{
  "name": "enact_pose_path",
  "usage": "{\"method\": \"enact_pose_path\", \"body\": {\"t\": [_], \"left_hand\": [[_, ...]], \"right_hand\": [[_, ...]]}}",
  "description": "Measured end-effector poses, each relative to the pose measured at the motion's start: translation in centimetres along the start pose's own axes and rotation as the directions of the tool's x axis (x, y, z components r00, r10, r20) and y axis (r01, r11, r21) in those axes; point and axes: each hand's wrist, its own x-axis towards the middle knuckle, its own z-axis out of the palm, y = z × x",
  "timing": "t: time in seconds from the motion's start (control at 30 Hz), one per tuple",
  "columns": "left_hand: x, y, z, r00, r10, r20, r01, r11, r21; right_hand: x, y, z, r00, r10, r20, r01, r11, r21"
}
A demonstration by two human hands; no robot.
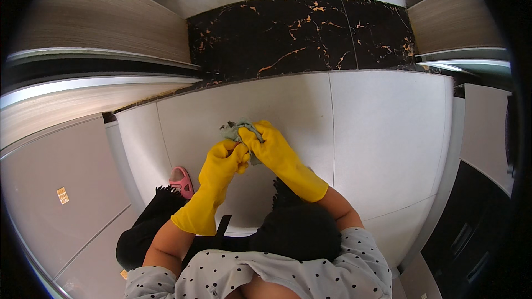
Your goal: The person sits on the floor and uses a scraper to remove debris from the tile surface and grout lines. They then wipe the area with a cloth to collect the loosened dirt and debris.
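Both my hands wear long yellow rubber gloves and meet in front of me above the pale floor. My right hand (pixel 259 137) is closed round a crumpled grey-green cloth (pixel 237 129), which sticks out past the fingertips and hangs down below them. Against the near side of the cloth, my left hand (pixel 228 156) has its fingers curled and pressed together on it. A small reddish-brown spot shows between the left fingers, too small to name. The folds inside both grips are hidden.
White floor tiles (pixel 388 127) lie under me, with a black, gold-veined threshold (pixel 277 36) ahead. Grey cabinets (pixel 61 188) stand at left, dark-fronted units (pixel 471 216) at right. Wood-look door frames (pixel 105 16) flank the threshold. A pink slipper (pixel 183 181) is on my left foot.
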Motion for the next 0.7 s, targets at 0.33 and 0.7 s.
{"method": "enact_pose_path", "body": {"t": [0.33, 0.7], "left_hand": [[-1.0, 1.8, 0.0, 1.000, -0.024, -0.010, 0.024, 0.999, -0.030], [-1.3, 2.6, 1.1, 0.997, -0.076, 0.005, 0.076, 0.997, 0.021]], "right_hand": [[-0.3, -1.7, -3.7, 0.948, 0.313, -0.060, -0.314, 0.949, -0.019], [1.7, 3.1, -4.1, 0.912, 0.371, -0.175, -0.306, 0.899, 0.314]]}}
